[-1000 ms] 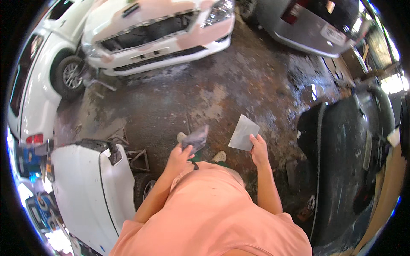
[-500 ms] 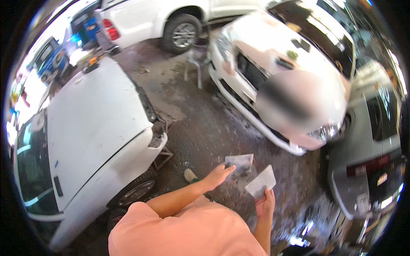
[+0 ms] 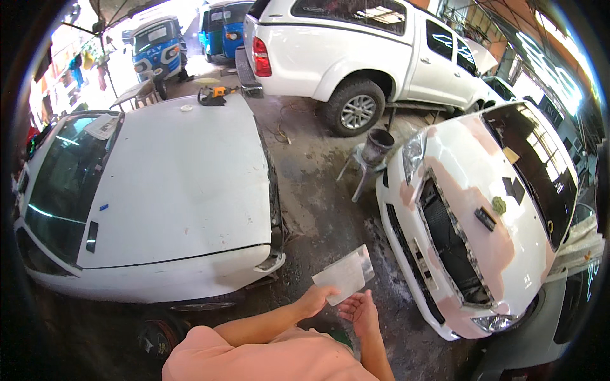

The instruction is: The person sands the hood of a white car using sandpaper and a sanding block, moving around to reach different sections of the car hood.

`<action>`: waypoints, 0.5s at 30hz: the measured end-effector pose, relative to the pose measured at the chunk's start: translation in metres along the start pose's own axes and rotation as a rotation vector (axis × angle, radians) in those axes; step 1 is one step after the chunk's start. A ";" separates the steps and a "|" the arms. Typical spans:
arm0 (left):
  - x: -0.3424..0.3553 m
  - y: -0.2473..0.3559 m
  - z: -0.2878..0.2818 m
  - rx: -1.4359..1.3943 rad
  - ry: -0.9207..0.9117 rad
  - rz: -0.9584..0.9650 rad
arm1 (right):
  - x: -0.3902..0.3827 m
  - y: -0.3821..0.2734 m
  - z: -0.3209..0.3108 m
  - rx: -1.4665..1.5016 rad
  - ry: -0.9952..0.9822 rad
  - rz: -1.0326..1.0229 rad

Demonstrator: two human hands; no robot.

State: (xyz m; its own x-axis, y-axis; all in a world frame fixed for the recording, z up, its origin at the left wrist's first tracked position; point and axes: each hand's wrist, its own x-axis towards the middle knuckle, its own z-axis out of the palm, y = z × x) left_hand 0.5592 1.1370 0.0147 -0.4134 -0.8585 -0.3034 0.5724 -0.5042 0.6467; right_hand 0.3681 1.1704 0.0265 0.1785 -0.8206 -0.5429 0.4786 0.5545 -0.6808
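My left hand (image 3: 316, 300) grips the lower left corner of a pale, flat rectangular sheet (image 3: 345, 274), holding it over the wet concrete floor between two cars. A second thin sheet seems to lie right behind it, its edge showing at the right. Just below the sheet is my right hand (image 3: 359, 311), palm up with fingers apart and nothing in it. Both forearms come up from my salmon-coloured shirt at the lower edge.
A white car's bonnet (image 3: 171, 184) fills the left. To the right stands a white car with pinkish filler patches (image 3: 473, 228). A white pickup (image 3: 356, 57) is parked behind, with a grey bucket on a metal stand (image 3: 373, 152) in the gap. Blue three-wheelers (image 3: 159, 41) stand far left.
My head has turned, so different cars are in view. Earlier each hand held one sheet apart; now the sheets are together in my left hand and my right hand is empty.
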 end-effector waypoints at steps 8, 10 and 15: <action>-0.001 0.043 0.022 -0.231 -0.076 -0.020 | 0.021 -0.081 0.050 0.466 -0.098 -0.421; 0.007 0.059 0.019 -0.090 -0.089 0.011 | 0.027 -0.109 0.028 0.281 0.195 -0.588; 0.059 0.052 0.007 0.521 -0.121 0.358 | -0.017 -0.118 0.100 -1.154 -0.247 -1.229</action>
State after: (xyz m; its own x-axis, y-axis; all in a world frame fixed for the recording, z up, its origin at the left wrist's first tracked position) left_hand 0.5597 1.0609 0.0360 -0.3545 -0.9334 0.0555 0.2837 -0.0508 0.9576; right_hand 0.3948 1.1051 0.1656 0.3795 -0.7487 0.5435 -0.3802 -0.6618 -0.6461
